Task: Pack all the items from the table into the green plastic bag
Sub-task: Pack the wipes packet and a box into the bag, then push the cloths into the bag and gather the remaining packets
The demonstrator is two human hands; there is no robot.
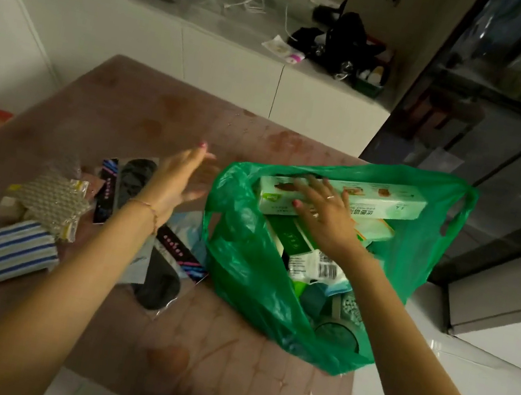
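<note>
Lay just left of and beneath the left hand (182, 180), fingers spread and empty: sock packets (135, 189), long axes running away from the body, with striped cloth (11, 252) farther left. Rested flat on a long box (339, 195) atop the green plastic bag (248, 275), the right hand (326, 209). Pinkish padded table (239, 367); cluttered counter (216, 8) beyond.

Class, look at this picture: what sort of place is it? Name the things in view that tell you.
Probably a home kitchen or dining area: a padded table with household goods, white cabinets with a cluttered counter, and a tiled floor.
</note>
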